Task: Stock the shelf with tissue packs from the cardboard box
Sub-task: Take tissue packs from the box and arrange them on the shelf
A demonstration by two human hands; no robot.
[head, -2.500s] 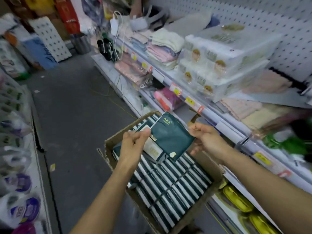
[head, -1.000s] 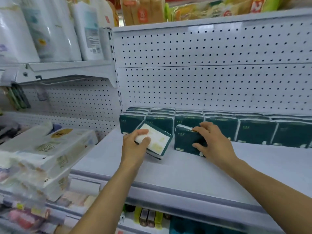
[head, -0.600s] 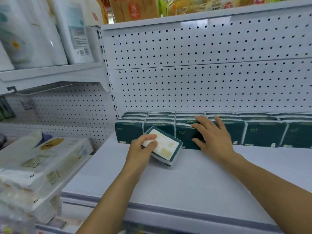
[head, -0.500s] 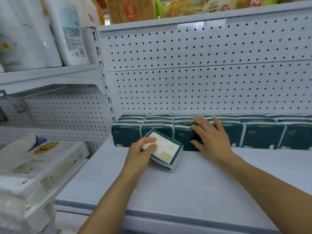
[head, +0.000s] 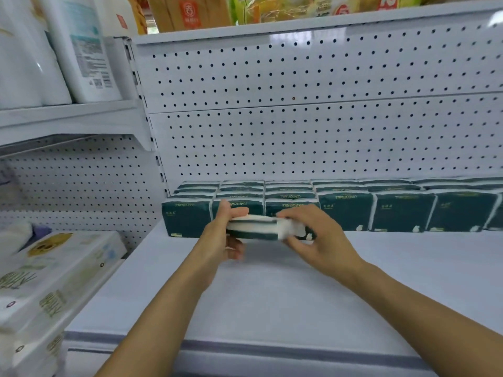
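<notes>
A dark green and white tissue pack (head: 258, 227) hangs edge-on just above the white shelf (head: 272, 289), held between both hands. My left hand (head: 223, 235) grips its left end, thumb on top and fingers under it. My right hand (head: 318, 238) holds its right end with curled fingers. Right behind it stands a row of dark green tissue packs (head: 348, 210), several deep, along the pegboard back. The cardboard box is out of view.
A white pegboard wall (head: 299, 131) backs the shelf. Clear boxes of white tissue goods (head: 49, 281) are stacked at the left. Tall white paper rolls (head: 54, 50) fill the upper left shelf. Bare shelf surface lies in front of the row.
My right hand left the pack it pushed into the row and took the right end of the pack in my left hand. That pack turned from flat face-up to edge-on.
</notes>
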